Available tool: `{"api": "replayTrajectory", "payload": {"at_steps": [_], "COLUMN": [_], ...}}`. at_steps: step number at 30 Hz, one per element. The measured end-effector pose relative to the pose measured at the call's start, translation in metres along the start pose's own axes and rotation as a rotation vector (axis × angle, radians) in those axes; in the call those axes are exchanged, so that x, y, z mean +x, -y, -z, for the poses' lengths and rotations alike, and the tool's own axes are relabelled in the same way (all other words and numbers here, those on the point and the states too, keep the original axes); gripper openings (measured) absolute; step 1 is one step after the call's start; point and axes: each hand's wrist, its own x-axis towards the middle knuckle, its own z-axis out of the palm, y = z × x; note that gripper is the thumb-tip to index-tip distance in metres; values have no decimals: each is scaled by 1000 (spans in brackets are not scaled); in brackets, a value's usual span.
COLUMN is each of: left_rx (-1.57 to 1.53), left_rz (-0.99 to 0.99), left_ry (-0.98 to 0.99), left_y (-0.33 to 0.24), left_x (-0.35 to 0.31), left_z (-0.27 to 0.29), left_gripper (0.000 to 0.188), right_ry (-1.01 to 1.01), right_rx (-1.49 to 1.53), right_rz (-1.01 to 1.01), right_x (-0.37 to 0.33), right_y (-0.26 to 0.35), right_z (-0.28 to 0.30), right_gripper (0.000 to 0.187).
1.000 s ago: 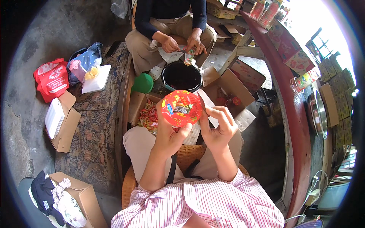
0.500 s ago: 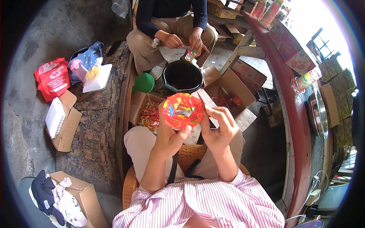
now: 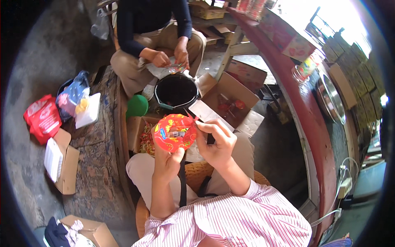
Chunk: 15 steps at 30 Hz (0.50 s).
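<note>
In the head view, the whole scene has swung since half a second ago: the red round wrapper [image 3: 165, 145] now sits lower and further left, near the middle of the frame. Our left hand [image 3: 166, 161] grips it from below and the left; our right hand [image 3: 216, 142] pinches a thin pointed tool [image 3: 188, 113], perhaps a blade, at its right edge. Both grips match the earlier pictures, so we judge the edge work unfinished; we cannot tell whether the film has parted. In the upper middle, the co-worker's hands [image 3: 160, 59] now hold a clear container more tilted, above the black bucket [image 3: 191, 88].

We see bright printing and a blue emblem on the wrapper, white lettering on the red bag [image 3: 41, 128] at left, and a colourful label on the jar [image 3: 308, 67] on the worktop [image 3: 284, 78] at upper right.
</note>
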Motion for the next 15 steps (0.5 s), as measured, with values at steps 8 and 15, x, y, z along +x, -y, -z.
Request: {"api": "replayTrajectory", "payload": {"at_steps": [8,15], "left_rx": [-89,46], "left_rz": [-8,-45], "left_ry": [6,-51], "left_y": [7,3], "left_x": [2,7], "left_z": [-3,-6], "left_gripper": [65,52], "right_ry": [-12,-55], "right_rx": [32,-3], "right_rz": [34,70], "right_x": [6,2], "right_y": [-2,9], "right_z": [3,0], "right_gripper": [22,20]}}
